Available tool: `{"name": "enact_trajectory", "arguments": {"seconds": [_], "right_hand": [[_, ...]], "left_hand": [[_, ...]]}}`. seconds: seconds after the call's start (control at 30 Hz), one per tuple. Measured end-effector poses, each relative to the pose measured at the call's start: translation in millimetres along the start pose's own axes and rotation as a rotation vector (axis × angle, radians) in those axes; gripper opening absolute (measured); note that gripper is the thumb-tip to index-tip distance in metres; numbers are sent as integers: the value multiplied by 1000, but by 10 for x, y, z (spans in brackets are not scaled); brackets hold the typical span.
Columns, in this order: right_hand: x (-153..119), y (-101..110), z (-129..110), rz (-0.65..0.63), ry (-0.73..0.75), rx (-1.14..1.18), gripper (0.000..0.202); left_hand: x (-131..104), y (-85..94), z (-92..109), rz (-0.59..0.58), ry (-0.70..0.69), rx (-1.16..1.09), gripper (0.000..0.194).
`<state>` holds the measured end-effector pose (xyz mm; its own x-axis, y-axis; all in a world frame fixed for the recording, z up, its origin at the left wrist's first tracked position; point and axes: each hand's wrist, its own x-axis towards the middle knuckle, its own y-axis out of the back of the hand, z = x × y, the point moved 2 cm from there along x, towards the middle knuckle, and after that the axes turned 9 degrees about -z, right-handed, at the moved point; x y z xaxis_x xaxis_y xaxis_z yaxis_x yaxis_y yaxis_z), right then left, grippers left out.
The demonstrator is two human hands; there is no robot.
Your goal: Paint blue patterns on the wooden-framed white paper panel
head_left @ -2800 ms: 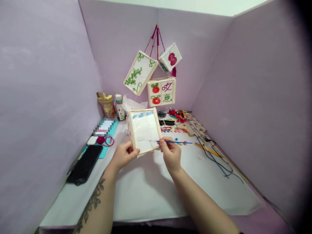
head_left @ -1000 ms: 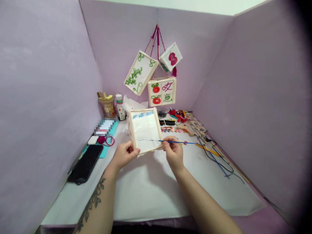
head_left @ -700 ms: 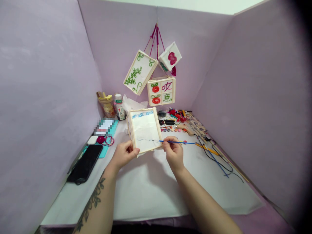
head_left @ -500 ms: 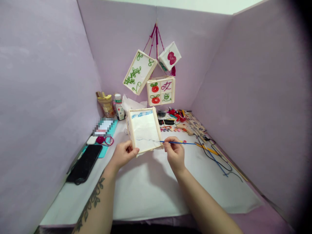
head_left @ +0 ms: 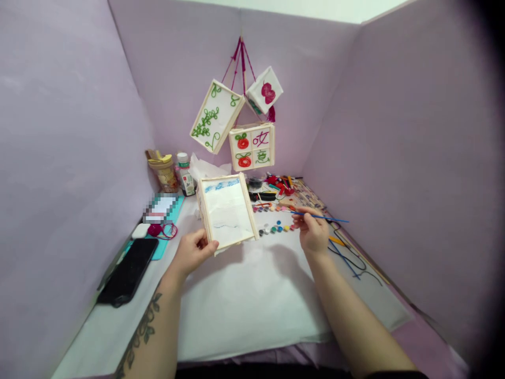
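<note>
My left hand [head_left: 196, 251] grips the lower left corner of a wooden-framed paper panel [head_left: 229, 208], thumb on its front, and holds it tilted above the table. Blue paint runs along the panel's top edge, and a thin dark wavy line crosses its lower part. Between the thumb and fingers of my right hand [head_left: 313, 231] is a blue paintbrush [head_left: 329, 218], clear of the panel on its right. The brush tip points left, over small paint pots [head_left: 279, 229] set in rows on the table.
Framed panels [head_left: 252, 147] hang from purple cords at the back. A black phone [head_left: 130, 271], purple yarn [head_left: 155, 230], a bottle [head_left: 186, 175] and a jar [head_left: 165, 173] stand or lie on the left. Black cable [head_left: 349, 252] and sticks lie along the right.
My right hand has moved right with the paintbrush, away from the panel. More paint pots now show. My left hand still holds the panel, and the whole view has shifted slightly.
</note>
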<state>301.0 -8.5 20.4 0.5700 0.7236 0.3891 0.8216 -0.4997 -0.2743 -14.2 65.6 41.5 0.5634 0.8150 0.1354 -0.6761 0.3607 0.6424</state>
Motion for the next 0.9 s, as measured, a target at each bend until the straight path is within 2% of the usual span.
{"name": "enact_trajectory", "arguments": {"seconds": [0.1, 0.2, 0.47, 0.73, 0.9], "right_hand": [[96, 274, 254, 4, -100, -147, 25], [103, 413, 446, 32, -146, -339, 29], [114, 343, 573, -96, -96, -755, 24], [139, 333, 667, -93, -134, -779, 24], [134, 347, 733, -13, -221, -565, 26]], "left_hand": [[8, 3, 27, 11, 3, -9, 34], [12, 6, 44, 20, 10, -17, 34], [25, -1, 24, 16, 32, -23, 34], [26, -6, 2, 8, 41, -26, 34], [25, -6, 16, 19, 27, -16, 33]]}}
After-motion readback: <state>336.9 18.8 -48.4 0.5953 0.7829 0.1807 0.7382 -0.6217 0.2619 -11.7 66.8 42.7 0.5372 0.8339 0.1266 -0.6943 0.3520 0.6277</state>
